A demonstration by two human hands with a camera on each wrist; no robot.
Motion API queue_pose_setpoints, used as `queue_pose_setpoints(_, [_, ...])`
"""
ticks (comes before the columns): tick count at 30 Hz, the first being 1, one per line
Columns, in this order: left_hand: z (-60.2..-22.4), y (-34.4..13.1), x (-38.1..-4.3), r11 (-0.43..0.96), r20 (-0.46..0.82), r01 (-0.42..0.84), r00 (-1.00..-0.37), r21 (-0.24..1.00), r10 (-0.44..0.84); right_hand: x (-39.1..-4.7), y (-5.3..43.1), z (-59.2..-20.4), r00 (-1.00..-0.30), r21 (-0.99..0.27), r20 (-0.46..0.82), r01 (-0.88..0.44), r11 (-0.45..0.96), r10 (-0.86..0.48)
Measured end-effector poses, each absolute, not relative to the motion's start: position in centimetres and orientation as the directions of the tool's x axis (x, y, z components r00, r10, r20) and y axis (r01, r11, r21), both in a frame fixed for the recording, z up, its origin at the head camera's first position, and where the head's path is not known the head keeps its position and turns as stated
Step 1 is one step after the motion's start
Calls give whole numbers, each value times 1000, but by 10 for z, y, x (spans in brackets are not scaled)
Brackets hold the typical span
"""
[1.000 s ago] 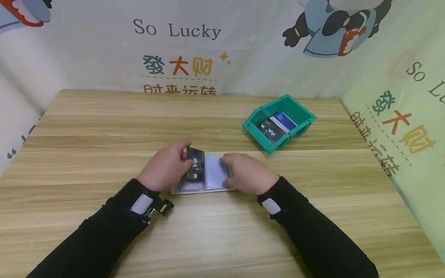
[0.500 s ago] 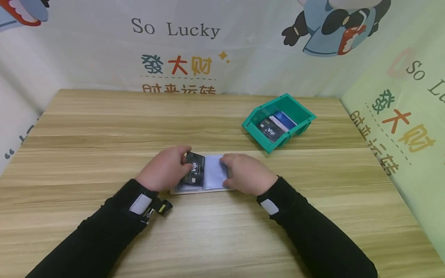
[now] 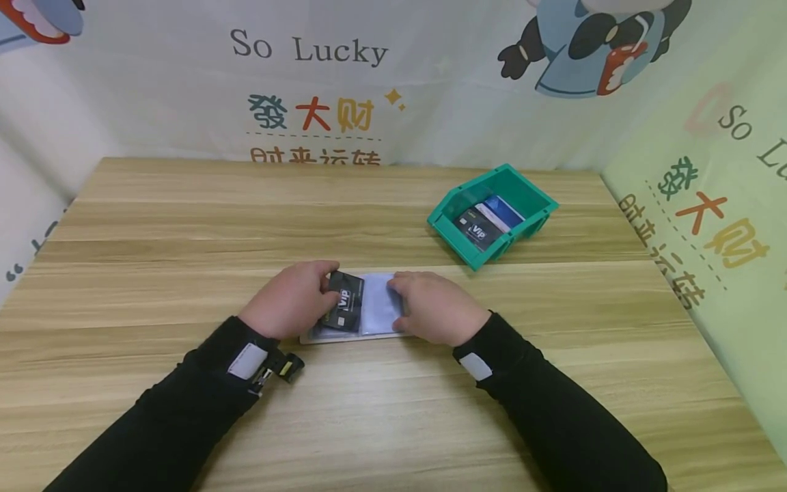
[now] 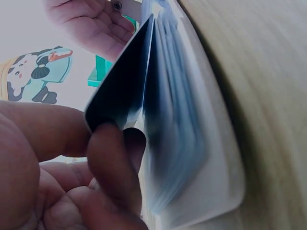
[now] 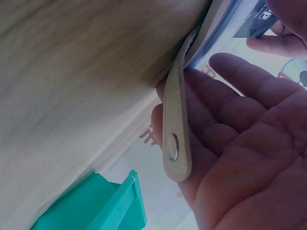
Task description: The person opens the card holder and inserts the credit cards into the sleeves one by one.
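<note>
A card holder (image 3: pixel 380 305) with clear plastic sleeves lies open on the table in front of me. My left hand (image 3: pixel 289 299) pinches a black VIP card (image 3: pixel 345 303) between thumb and fingers over its left half. In the left wrist view the card (image 4: pixel 120 79) tilts away from the stacked sleeves (image 4: pixel 175 120), its lower edge close against them. My right hand (image 3: pixel 440 306) holds the right end of the holder, fingers at the far side and thumb at the near side. The right wrist view shows the holder's beige strap (image 5: pixel 176 120) with a metal snap, lying against those fingers.
A green bin (image 3: pixel 535 195) stands beyond my right hand, with another black VIP card (image 3: pixel 478 230) and a blue-and-white card (image 3: pixel 504 213) inside. The wooden table (image 3: pixel 184 225) reaches back to a printed cloth (image 3: pixel 443 123), which also covers both sides.
The left hand has brought the black card slightly down toward me, lower over the holder's left half, and the card has tilted a little. The right hand stays at the holder's right end.
</note>
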State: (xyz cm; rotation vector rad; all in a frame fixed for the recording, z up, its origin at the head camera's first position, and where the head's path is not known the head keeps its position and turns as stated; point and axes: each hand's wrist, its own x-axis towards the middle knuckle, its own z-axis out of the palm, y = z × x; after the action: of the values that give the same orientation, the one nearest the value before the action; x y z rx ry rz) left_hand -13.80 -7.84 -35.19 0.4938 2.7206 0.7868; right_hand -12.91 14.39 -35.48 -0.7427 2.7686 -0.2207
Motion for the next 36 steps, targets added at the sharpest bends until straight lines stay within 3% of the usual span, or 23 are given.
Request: queue_pose_setpoints(36, [-357, -66, -137, 817, -116, 280, -915, 505, 385, -128, 144, -354, -817, -154, -207, -516, 843, -538])
